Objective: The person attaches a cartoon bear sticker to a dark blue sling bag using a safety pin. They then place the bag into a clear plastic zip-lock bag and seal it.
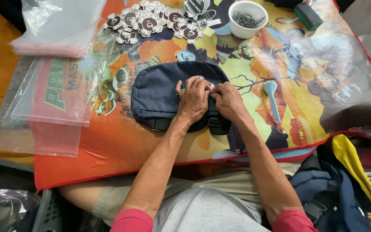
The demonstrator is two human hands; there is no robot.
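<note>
A dark navy pouch bag [159, 92] lies flat on a colourful cartoon-printed cover [142, 146] over my lap. My left hand [193, 101] rests on the bag's right half, fingers bent down against the fabric. My right hand [227, 101] meets it at the bag's right edge, fingertips pinched together over something small that is mostly hidden. Both hands touch each other and the bag. A black buckle strap [216, 124] shows under my wrists.
A pile of round cartoon tags [151, 21] and a white bowl of metal clips [247, 19] sit at the far edge. Clear plastic bags [52, 90] are stacked at left. A blue spoon-like tool [272, 99] lies right of my hands. More navy bags [336, 193] lie at lower right.
</note>
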